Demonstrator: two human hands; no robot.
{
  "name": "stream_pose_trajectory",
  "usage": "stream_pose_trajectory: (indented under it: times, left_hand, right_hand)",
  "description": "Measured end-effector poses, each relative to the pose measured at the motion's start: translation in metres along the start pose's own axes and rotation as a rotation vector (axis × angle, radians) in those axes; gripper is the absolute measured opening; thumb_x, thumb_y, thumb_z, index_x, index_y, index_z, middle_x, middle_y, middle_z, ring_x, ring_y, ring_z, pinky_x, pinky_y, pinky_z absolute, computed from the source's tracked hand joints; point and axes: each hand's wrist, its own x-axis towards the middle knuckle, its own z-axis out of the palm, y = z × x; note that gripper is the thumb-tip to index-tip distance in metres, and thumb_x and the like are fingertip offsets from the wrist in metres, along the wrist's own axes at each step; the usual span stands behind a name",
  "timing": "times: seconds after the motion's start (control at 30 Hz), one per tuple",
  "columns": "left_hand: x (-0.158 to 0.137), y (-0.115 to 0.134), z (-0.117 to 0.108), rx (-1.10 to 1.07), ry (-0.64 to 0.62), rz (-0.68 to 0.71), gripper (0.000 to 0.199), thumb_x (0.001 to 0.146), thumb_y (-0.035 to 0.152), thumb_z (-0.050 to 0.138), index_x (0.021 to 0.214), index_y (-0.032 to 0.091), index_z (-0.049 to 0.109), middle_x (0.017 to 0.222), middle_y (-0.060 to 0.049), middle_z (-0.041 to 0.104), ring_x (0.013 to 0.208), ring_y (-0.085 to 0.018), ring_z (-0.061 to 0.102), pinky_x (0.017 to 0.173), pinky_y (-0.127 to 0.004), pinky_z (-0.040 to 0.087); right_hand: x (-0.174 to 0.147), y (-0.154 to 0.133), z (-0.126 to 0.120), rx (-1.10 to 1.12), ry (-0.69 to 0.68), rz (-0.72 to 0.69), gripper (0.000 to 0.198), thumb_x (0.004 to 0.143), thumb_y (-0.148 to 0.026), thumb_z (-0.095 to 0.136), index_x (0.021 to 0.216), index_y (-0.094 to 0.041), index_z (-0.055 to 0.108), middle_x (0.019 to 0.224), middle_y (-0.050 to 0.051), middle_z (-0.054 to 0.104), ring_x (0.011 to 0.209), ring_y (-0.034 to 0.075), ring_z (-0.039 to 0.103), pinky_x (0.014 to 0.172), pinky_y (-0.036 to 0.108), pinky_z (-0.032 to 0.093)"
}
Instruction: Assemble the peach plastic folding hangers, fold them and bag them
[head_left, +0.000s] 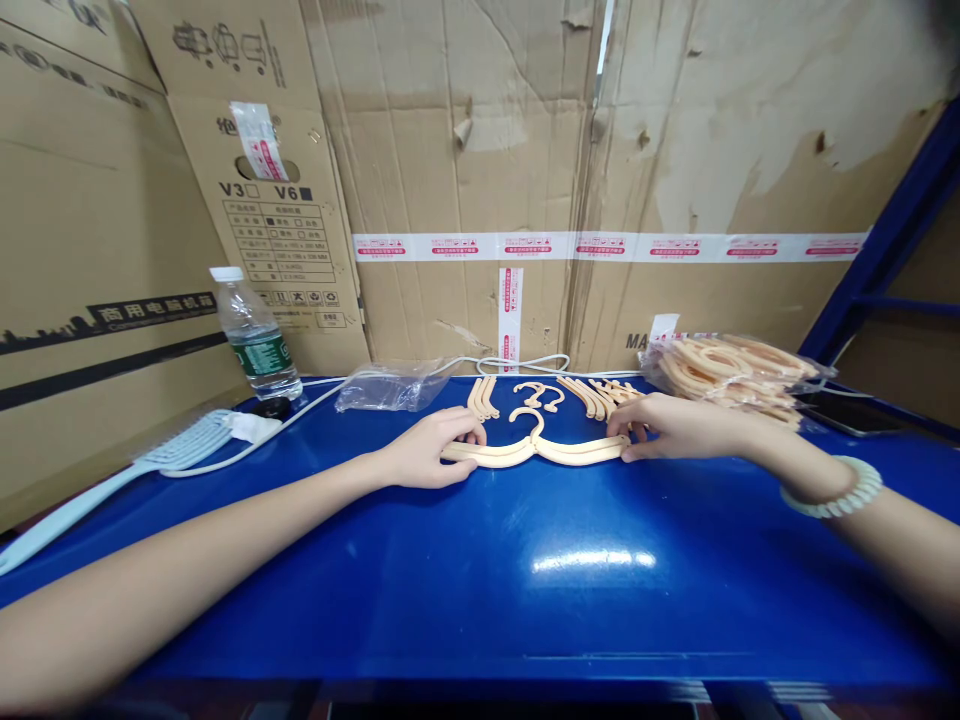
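Note:
A cream-coloured clothes hanger [504,456] lies on the blue table between my hands, its hook pointing away from me. My left hand [431,448] closes its fingers and thumb around the hanger's left end. At the other end, my right hand [667,425] pinches the right arm's tip. Behind the hanger sit loose hanger hooks [541,393]. Several curved hanger arms [484,398] are lined up behind my left hand, and more hanger arms [587,397] lie near my right hand, which partly hides them.
A plastic bag of hangers [727,370] rests at the back right beside a dark phone [851,413]. At left are a water bottle [259,345], a light blue hairbrush [187,442] and a white cable [300,407]. A clear plastic bag [394,388] lies before the cardboard wall [450,170].

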Motion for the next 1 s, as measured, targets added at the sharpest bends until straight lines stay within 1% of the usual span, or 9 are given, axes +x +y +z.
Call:
stream_pose_trajectory:
  times: [0.33, 0.47, 0.53, 0.6, 0.67, 0.8, 0.9, 1.0]
  left_hand:
    - [0.0, -0.002, 0.002, 0.005, 0.014, -0.038, 0.017, 0.076, 0.013, 0.054, 0.091, 0.017, 0.058, 0.09, -0.003, 0.061, 0.086, -0.018, 0.055, 0.079, -0.028, 0.041]
    - [0.0, -0.001, 0.002, -0.003, 0.027, -0.05, 0.017, 0.074, 0.013, 0.055, 0.09, 0.018, 0.059, 0.088, -0.002, 0.061, 0.084, -0.017, 0.056, 0.077, -0.027, 0.041]
    - [0.0, -0.001, 0.002, -0.01, 0.039, -0.062, 0.017, 0.074, 0.015, 0.056, 0.09, 0.017, 0.059, 0.086, -0.002, 0.061, 0.081, -0.016, 0.055, 0.075, -0.027, 0.042]
    - [0.0, -0.001, 0.002, -0.018, 0.066, -0.091, 0.014, 0.076, 0.019, 0.057, 0.09, 0.017, 0.06, 0.084, -0.001, 0.061, 0.076, -0.015, 0.055, 0.071, -0.026, 0.043]
    - [0.001, -0.003, 0.003, -0.023, 0.112, -0.135, 0.011, 0.08, 0.022, 0.055, 0.088, 0.017, 0.06, 0.082, -0.001, 0.061, 0.071, -0.014, 0.055, 0.067, -0.026, 0.043]
    - [0.002, -0.011, 0.005, -0.028, 0.202, -0.218, 0.015, 0.087, 0.023, 0.047, 0.088, 0.016, 0.06, 0.081, -0.002, 0.063, 0.069, -0.014, 0.058, 0.065, -0.026, 0.045]
    - [0.002, -0.017, 0.006, -0.029, 0.24, -0.256, 0.016, 0.087, 0.021, 0.046, 0.09, 0.016, 0.061, 0.082, -0.003, 0.066, 0.073, -0.015, 0.061, 0.065, -0.026, 0.047]
    - [0.001, -0.02, 0.007, -0.027, 0.25, -0.27, 0.016, 0.087, 0.019, 0.047, 0.091, 0.017, 0.062, 0.083, -0.003, 0.068, 0.074, -0.016, 0.063, 0.065, -0.026, 0.048]
  right_hand:
    - [0.004, 0.001, 0.0, -0.009, 0.019, -0.003, 0.022, 0.083, -0.035, 0.055, 0.085, -0.016, 0.067, 0.081, 0.006, 0.068, 0.074, 0.021, 0.062, 0.067, 0.031, 0.046]
    - [0.003, -0.001, 0.0, -0.017, 0.013, 0.011, 0.023, 0.082, -0.035, 0.056, 0.087, -0.016, 0.067, 0.083, 0.007, 0.068, 0.075, 0.021, 0.063, 0.067, 0.031, 0.046]
    - [0.001, -0.002, -0.001, -0.019, 0.01, 0.033, 0.027, 0.08, -0.036, 0.058, 0.094, -0.015, 0.068, 0.086, 0.008, 0.068, 0.077, 0.022, 0.063, 0.067, 0.032, 0.047]
    - [0.0, -0.002, -0.002, -0.02, 0.002, 0.078, 0.036, 0.078, -0.035, 0.06, 0.105, -0.013, 0.067, 0.091, 0.01, 0.069, 0.08, 0.024, 0.064, 0.069, 0.032, 0.048]
    - [-0.002, -0.002, -0.004, -0.018, -0.026, 0.126, 0.042, 0.075, -0.033, 0.062, 0.111, -0.012, 0.065, 0.094, 0.01, 0.068, 0.082, 0.024, 0.065, 0.07, 0.032, 0.049]
    - [-0.005, 0.001, -0.007, -0.016, -0.089, 0.189, 0.041, 0.071, -0.028, 0.063, 0.109, -0.014, 0.067, 0.096, 0.009, 0.069, 0.085, 0.025, 0.065, 0.071, 0.032, 0.049]
    - [-0.006, 0.003, -0.007, -0.03, -0.094, 0.207, 0.042, 0.071, -0.028, 0.064, 0.11, -0.015, 0.067, 0.098, 0.009, 0.069, 0.086, 0.026, 0.065, 0.072, 0.033, 0.05]
    - [-0.007, 0.003, -0.007, -0.039, -0.086, 0.205, 0.041, 0.07, -0.027, 0.064, 0.109, -0.016, 0.068, 0.096, 0.009, 0.07, 0.085, 0.026, 0.065, 0.071, 0.032, 0.05]
